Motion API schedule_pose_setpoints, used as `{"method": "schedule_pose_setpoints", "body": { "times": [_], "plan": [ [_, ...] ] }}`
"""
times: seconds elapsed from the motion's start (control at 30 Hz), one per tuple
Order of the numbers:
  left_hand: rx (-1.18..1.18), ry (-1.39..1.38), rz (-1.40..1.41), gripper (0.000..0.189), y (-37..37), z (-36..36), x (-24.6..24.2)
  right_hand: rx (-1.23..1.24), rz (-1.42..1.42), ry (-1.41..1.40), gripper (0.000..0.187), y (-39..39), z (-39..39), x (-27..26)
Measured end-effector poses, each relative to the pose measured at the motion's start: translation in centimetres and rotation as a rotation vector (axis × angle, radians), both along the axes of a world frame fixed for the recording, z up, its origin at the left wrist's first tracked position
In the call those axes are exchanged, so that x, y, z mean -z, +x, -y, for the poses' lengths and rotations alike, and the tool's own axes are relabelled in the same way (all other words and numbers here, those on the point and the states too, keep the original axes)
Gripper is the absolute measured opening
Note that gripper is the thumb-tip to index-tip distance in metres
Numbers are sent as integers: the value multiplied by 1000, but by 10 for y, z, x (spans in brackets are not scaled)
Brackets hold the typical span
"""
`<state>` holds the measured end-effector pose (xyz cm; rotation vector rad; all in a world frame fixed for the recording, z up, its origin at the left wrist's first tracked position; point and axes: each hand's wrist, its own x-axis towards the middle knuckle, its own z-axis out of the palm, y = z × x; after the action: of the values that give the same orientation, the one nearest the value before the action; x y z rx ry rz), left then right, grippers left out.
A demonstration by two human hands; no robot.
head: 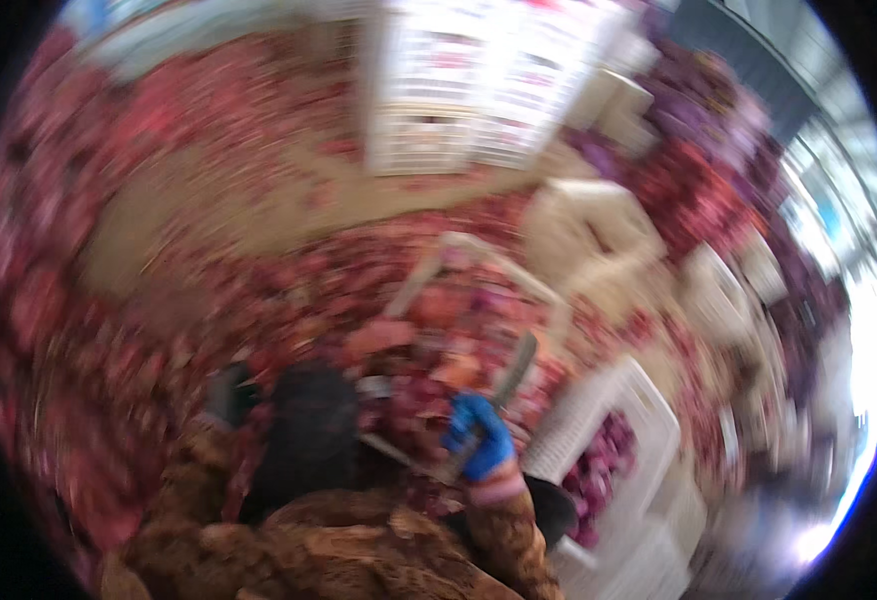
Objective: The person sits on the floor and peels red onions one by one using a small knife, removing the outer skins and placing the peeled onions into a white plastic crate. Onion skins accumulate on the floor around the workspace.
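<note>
My right hand (pixel 478 436), in a blue glove, is shut on the handle of a knife (pixel 517 369) whose broad blade points up and away from me. It is over the near right part of a pale-rimmed crate (pixel 412 289) filled with reddish-purple produce, perhaps onions. My left hand (pixel 232 394), in a dark and grey glove, is low on the left beside my dark-clad leg; blur hides its fingers and whether it holds anything. To the right of the knife hand, a white plastic crate (pixel 656 401) holds purple produce (pixel 603 465).
Red-purple peelings or produce (pixel 258 292) cover much of the floor around me. Stacked white crates (pixel 431 142) stand ahead. Pale containers or sacks (pixel 596 225) lie ahead right, and filled purple and red net sacks (pixel 697 187) are piled behind them.
</note>
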<state>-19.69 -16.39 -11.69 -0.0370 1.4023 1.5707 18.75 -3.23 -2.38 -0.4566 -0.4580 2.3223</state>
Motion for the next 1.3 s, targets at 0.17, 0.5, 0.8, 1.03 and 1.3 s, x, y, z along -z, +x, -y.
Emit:
{"method": "schedule_pose_setpoints", "body": {
  "times": [0.17,0.5,0.8,1.03,1.3],
  "plan": [
    [-172,-317,167,33,-11,77,80,50,437,-10,19,-45,-2,28],
    [-66,-585,-174,26,-27,80,119,423,1409,575,19,-50,-55,102],
    [449,-808,-971,51,-124,-39,176,495,1324,571,16,-56,-56,108],
    [802,-675,-1408,58,-161,-181,139,541,1439,644,16,-37,-47,138],
    [1060,-799,-1371,70,-178,-280,171,437,1534,512,18,-32,-44,143]
  ]
}}
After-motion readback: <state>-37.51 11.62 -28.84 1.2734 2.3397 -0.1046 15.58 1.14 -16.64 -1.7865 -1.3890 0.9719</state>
